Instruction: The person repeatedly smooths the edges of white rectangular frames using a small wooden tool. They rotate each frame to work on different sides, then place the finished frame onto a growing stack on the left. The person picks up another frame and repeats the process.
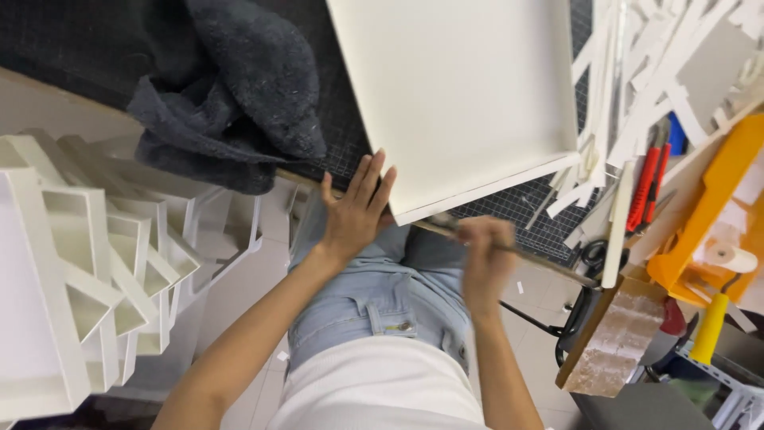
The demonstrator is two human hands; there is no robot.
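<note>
The person wears light blue jeans [382, 295] with a belt loop and a metal button [404, 326] at the waistband, toward 6 o'clock. Below that sits a white ribbed top [374, 390] (its hem just over the waistband). Both arms are bare, no sleeves, no rings or watch visible.

A craft or model-making workshop: gridded black cutting mat [509, 211], heaps of white board offcuts [645, 72], stacked white foam-board frames [95, 263], red-handled knives [649, 187], tape roll [730, 256].
</note>
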